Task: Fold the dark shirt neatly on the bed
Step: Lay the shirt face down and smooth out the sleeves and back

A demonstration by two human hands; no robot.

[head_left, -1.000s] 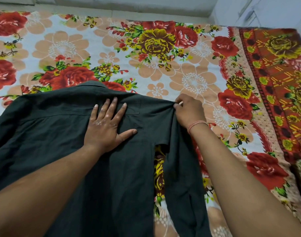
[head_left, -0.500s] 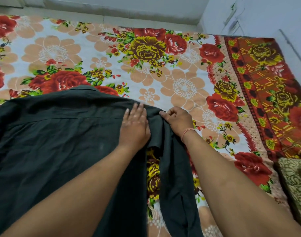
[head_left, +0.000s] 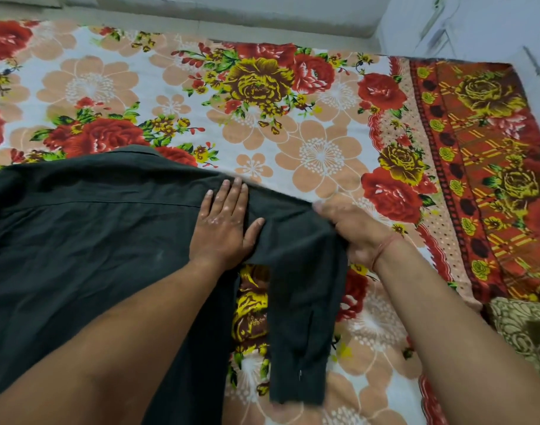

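Note:
The dark shirt [head_left: 88, 240] lies spread back-up over the left half of the bed [head_left: 321, 154], collar at the far edge. My left hand [head_left: 224, 228] presses flat on the shirt near its right shoulder, fingers together. My right hand [head_left: 351, 225] pinches the shoulder end of the right sleeve. The sleeve [head_left: 302, 326] hangs down toward me, with a strip of floral sheet showing between it and the shirt body.
The floral sheet covers the bed, with a red patterned border [head_left: 483, 167] along the right side. A brown patterned cushion [head_left: 526, 335] sits at the lower right. A pale wall and ledge [head_left: 232, 10] run behind the bed.
My left hand slid right across the shirt to the shoulder seam. My right hand kept its hold on the sleeve top, and the sleeve now lies straighter.

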